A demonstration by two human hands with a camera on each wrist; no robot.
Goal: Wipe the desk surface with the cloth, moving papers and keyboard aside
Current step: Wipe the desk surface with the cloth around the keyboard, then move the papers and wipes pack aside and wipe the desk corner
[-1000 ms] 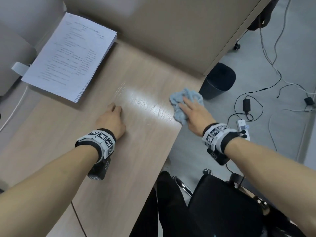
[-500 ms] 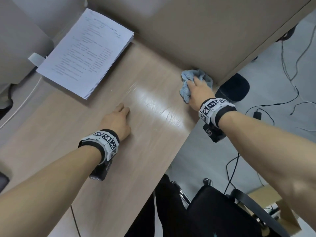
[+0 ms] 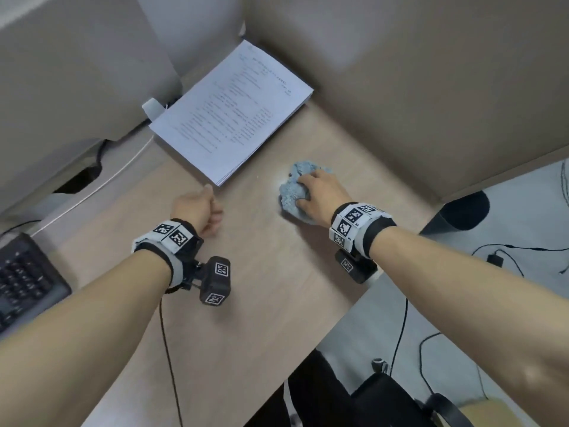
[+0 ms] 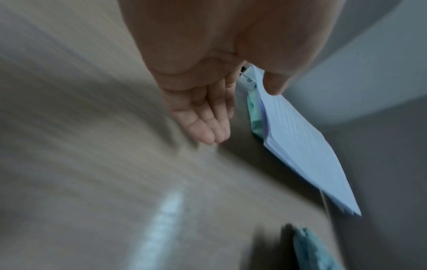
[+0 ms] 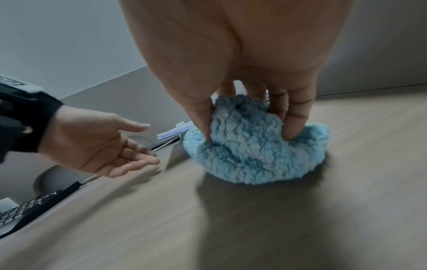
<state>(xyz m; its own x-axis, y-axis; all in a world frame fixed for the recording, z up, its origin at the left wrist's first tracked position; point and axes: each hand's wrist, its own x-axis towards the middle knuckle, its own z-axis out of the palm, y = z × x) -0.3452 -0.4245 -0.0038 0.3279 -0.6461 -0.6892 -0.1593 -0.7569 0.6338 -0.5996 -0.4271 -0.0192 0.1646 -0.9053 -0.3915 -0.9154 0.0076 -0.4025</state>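
Observation:
A fluffy light-blue cloth point(image 3: 292, 192) point(image 5: 249, 151) lies bunched on the wooden desk point(image 3: 261, 288). My right hand point(image 3: 320, 195) point(image 5: 249, 117) presses down on it, thumb and fingers dug into the pile. My left hand point(image 3: 200, 211) point(image 4: 208, 120) point(image 5: 129, 144) hovers just above the desk to the cloth's left, fingers straight and relaxed, holding nothing, its thumb close to the near corner of the stack of printed papers point(image 3: 231, 115) point(image 4: 300, 149). A black keyboard point(image 3: 24, 278) point(image 5: 25, 208) sits at the far left edge.
Beige partition walls point(image 3: 400, 72) close the desk at the back and right. A cable point(image 3: 169, 349) runs over the desk's near part. Beyond the right edge, a black bin point(image 3: 462, 214) and cables lie on the floor; a dark chair point(image 3: 385, 402) stands near me.
My right hand has swept the cloth from the desk's right edge along the back wall and leftwards into the middle. My left hand has lifted off the desk and opened toward the papers.

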